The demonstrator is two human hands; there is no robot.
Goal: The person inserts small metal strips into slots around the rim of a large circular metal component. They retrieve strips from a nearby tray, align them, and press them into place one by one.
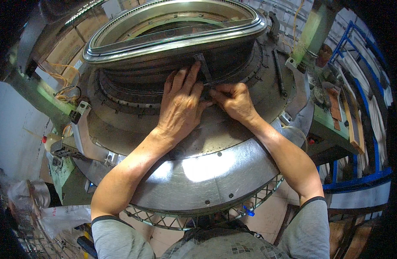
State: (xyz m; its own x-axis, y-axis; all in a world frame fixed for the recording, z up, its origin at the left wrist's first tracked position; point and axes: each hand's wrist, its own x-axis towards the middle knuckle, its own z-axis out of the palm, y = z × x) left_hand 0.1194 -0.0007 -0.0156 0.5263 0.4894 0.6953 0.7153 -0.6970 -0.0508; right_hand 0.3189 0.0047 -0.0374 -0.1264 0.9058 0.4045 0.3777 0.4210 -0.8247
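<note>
A large round machine with a wide metal bed (177, 181) curves in front of me. From its middle rises a dark drum (138, 78), topped by a shiny metal ring (177, 47). My left hand (180, 100) rests against the drum's lower front, fingers stretched up and lying nearly flat. Its longest reaching fingertip touches the side of a narrow grey strip (203, 64) that stands against the drum. Just to the right, my right hand (235, 101) is closed in a pinch near the strip's lower end. Whatever lies between its fingertips is too small to make out.
Green machine posts (308, 43) stand on both sides, with curved metal brackets (84, 134) at the bed's edge. A thin black rod (279, 71) lies on the right. Orange cables (69, 86) hang at left, and a blue rack (358, 181) stands far right.
</note>
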